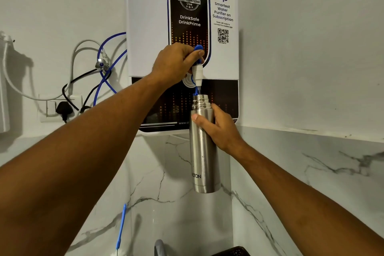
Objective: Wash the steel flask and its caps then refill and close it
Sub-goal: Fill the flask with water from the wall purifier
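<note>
Fingers of the right hand clamp the uncapped cylindrical steel flask mouth-up under the white plastic spout to catch water, seemingly flowing, while the left hand curls its fingers round the blue tap lever to hold it open

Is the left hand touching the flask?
Apart. The head view shows the left hand up on the blue tap lever, clear of the flask, which only the right hand grips.

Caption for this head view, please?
Left hand grips the blue tap lever of the white wall-mounted water purifier while right hand holds the uncapped cylindrical steel flask under its spout.
</note>
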Demonstrator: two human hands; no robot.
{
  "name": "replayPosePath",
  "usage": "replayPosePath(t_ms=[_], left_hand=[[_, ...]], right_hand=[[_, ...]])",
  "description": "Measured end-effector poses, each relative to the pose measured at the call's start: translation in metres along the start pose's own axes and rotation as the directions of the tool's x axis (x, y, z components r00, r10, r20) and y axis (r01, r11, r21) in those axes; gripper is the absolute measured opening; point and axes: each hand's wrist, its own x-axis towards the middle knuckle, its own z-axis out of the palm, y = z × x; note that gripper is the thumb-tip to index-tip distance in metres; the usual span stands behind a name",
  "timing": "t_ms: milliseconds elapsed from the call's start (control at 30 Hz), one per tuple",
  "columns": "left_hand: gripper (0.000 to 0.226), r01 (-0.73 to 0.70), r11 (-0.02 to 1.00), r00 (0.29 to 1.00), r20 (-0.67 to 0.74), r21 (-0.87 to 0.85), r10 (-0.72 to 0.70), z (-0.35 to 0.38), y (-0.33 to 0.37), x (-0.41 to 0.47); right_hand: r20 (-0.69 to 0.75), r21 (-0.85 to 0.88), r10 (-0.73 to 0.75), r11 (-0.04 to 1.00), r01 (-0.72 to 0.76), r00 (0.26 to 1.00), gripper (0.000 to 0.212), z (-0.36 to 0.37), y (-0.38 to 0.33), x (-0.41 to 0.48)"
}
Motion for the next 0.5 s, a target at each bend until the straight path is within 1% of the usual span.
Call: replayPosePath(t_ms=[200, 367, 500], left_hand=[[0.039, 0.009, 1.000, 1.000, -0.002, 0.000, -0.009, 0.0007, -0.0006, -0.0001], [0.039, 0.008, 1.000, 1.000, -0.003, -0.002, -0.008, 0.0005, 0.0005, -0.0006], [0.039, 0.006, 1.000, 1.000, -0.004, 0.004, -0.006, -0.0001, 0.0013, -0.0010]], right_hand=[[0.000, -0.010, 0.008, 1.000, -0.008, 1.000, 0.065, 0.0007, 0.0015, 0.0005], [0.005, -0.007, 0.009, 1.000, -0.009, 1.000, 0.069, 0.0010, 0.0008, 0.0004], [-0.002, -0.010, 0.006, 1.000, -0.006, 1.000, 0.068, 0.0012, 0.0014, 0.0009]])
